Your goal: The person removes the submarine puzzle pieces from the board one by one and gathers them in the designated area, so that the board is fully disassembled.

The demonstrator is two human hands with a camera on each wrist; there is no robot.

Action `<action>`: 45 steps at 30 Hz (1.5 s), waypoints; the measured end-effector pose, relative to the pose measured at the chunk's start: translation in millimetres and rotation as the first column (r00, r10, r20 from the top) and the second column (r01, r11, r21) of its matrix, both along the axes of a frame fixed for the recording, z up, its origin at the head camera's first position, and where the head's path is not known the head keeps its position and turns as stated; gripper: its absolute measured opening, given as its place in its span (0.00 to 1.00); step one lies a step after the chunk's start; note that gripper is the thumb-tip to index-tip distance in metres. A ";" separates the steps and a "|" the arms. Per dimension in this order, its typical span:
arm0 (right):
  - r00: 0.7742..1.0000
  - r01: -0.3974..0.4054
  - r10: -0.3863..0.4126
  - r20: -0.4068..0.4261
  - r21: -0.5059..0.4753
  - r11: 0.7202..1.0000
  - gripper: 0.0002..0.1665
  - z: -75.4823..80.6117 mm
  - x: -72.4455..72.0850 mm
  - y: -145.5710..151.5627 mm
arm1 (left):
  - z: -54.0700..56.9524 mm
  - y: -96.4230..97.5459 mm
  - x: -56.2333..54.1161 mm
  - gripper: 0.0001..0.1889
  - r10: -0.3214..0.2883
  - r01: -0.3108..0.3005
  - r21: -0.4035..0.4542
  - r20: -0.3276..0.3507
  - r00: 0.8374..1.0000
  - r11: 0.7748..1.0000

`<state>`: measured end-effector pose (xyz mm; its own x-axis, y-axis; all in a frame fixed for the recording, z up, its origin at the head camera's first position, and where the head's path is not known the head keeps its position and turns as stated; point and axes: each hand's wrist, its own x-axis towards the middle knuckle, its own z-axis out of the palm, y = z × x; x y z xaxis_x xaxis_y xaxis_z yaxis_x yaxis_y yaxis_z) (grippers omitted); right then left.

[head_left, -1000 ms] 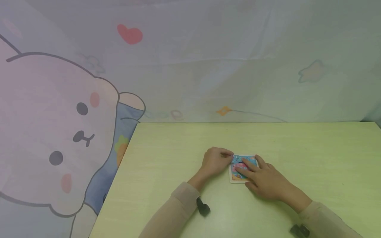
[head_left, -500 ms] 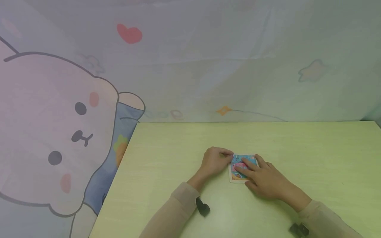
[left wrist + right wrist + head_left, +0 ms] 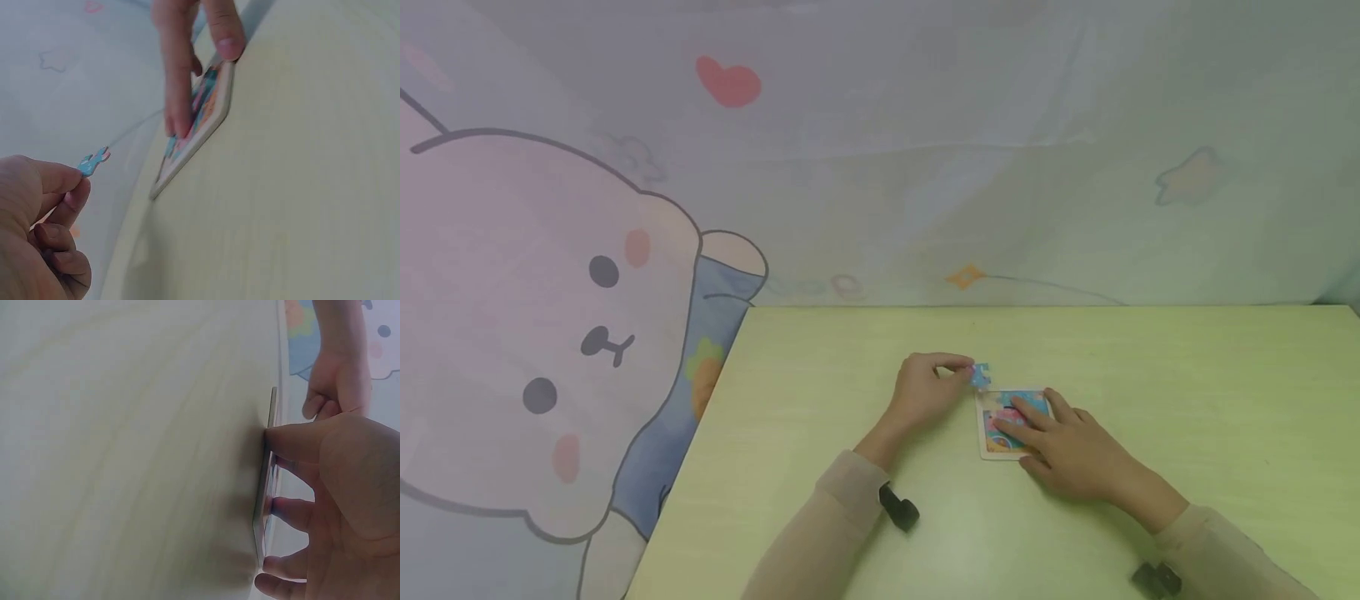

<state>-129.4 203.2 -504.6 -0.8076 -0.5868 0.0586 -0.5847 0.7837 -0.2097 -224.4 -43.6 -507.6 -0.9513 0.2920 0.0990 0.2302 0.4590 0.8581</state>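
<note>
My left hand (image 3: pixel 929 387) pinches a small blue jigsaw piece (image 3: pixel 981 375) between thumb and index finger, above and just left of the puzzle's far left corner. In the left wrist view the jigsaw piece (image 3: pixel 94 161) shows edge-on, apart from the board. A square jigsaw puzzle (image 3: pixel 1000 455) with a pale border and a blue, pink and orange picture lies on the table. My right hand (image 3: pixel 1078 457) rests over its right side, two fingers pressing on the picture. The right thumb (image 3: pixel 294 442) touches the board's edge. That hand hides part of the picture.
A pale yellow-green table (image 3: pixel 820 383) bears the puzzle. Behind it hangs a cloth (image 3: pixel 880 150) with printed cartoon figures. Black wrist devices (image 3: pixel 898 508) sit by both sleeves.
My left hand has lifted the blue piece from the puzzle's far left corner and drawn it up and left, baring a pale spot. The right hand stays almost still on the puzzle.
</note>
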 end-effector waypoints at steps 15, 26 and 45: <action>1.000 0.026 -0.026 -0.008 -0.014 1.000 0.31 -8.4 9.4 -1.1 | 0.5 -69.5 -6.6 0.07 0.083 -0.082 -0.075 0.018 0.996 0.994; 0.999 0.021 -0.022 -0.041 -0.009 1.000 0.31 -9.7 10.5 -0.1 | -7.7 -141.6 -9.7 0.08 0.221 -0.213 -0.115 0.063 0.973 0.970; 0.999 0.028 -0.028 -0.024 -0.020 0.999 0.31 -14.7 6.9 4.0 | -8.3 -184.5 -34.1 0.11 0.325 -0.294 -0.235 0.104 0.940 0.926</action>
<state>-122.5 207.2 -519.3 -0.8219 -0.5625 0.0900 -0.5677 0.7957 -0.2113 -258.5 -228.1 -515.9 -0.9972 -0.0195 -0.0718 -0.0666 0.6635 0.7452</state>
